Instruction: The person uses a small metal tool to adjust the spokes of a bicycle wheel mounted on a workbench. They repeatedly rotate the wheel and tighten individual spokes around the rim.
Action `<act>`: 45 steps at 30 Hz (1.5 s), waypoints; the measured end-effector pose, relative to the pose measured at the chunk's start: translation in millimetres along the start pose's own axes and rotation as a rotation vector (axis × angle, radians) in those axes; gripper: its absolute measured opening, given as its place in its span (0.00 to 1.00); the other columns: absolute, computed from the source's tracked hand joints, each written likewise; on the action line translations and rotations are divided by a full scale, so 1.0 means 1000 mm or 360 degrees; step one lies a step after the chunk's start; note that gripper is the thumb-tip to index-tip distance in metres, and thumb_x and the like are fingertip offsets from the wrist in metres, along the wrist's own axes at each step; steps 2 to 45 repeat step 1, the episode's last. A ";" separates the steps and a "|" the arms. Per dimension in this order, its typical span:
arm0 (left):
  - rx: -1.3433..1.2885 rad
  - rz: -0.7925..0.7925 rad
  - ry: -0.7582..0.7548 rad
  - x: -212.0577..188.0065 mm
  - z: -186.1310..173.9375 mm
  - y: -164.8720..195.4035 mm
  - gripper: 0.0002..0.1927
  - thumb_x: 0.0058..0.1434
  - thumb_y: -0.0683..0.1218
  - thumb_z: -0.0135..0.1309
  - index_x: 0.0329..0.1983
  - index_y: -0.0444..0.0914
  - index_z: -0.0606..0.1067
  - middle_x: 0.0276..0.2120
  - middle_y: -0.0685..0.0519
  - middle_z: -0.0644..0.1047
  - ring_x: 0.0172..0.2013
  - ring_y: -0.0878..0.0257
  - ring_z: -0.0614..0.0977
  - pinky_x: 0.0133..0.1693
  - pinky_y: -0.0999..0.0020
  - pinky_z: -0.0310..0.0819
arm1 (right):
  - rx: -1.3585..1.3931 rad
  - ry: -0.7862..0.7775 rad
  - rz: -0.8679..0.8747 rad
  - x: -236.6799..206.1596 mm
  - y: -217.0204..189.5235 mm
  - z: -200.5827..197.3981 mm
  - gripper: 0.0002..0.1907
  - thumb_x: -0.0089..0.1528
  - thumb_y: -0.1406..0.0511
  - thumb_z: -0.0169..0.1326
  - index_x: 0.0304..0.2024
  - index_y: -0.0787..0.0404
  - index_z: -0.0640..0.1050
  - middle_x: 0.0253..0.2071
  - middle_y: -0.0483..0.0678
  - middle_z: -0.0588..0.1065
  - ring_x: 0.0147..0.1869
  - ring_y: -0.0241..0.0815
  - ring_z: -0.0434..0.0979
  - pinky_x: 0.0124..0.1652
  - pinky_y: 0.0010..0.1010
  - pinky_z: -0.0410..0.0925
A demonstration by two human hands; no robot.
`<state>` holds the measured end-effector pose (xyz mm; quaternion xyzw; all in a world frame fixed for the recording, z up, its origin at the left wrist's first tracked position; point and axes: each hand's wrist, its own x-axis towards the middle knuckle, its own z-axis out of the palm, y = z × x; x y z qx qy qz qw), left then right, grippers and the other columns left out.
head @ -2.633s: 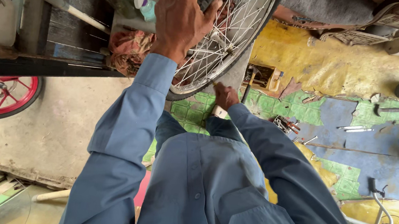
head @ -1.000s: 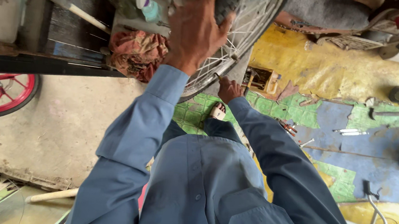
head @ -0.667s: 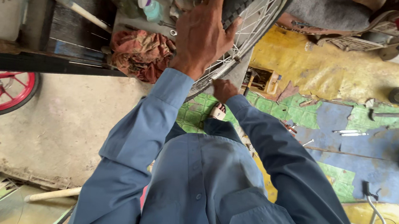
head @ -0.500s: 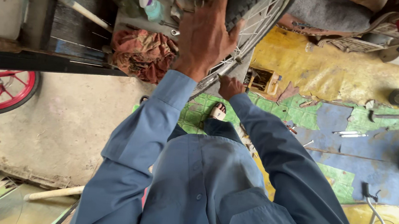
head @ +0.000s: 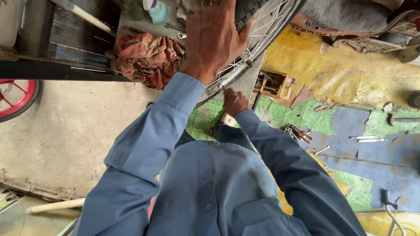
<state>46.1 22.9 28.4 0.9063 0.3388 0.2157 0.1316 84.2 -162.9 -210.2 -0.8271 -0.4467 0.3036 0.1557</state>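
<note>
A spoked bicycle wheel with a black knobbly tyre stands at the top centre. My left hand reaches up and grips the tyre and rim, fingers wrapped over the tread. My right hand is lower, just under the rim's bottom edge, closed around a pale-handled tool whose tip points at the spokes. Both arms are in blue shirt sleeves, and my blue shirt fills the lower middle.
A red crumpled rag and a plastic bottle lie on a dark bench at upper left. A red wheel is at the left edge. Loose hand tools and a small wooden box sit on the painted floor at right.
My left hand has slid rightward along the tyre and gripped it higher on the tread. The right hand has stayed at the rim's lower edge.
</note>
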 end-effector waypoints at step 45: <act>-0.0005 0.0040 0.0057 -0.001 0.000 0.001 0.37 0.68 0.62 0.62 0.67 0.36 0.62 0.36 0.44 0.83 0.32 0.49 0.86 0.32 0.54 0.80 | -0.0013 -0.0004 -0.0010 -0.004 -0.001 0.003 0.11 0.68 0.59 0.50 0.46 0.58 0.76 0.35 0.69 0.78 0.37 0.75 0.80 0.39 0.63 0.72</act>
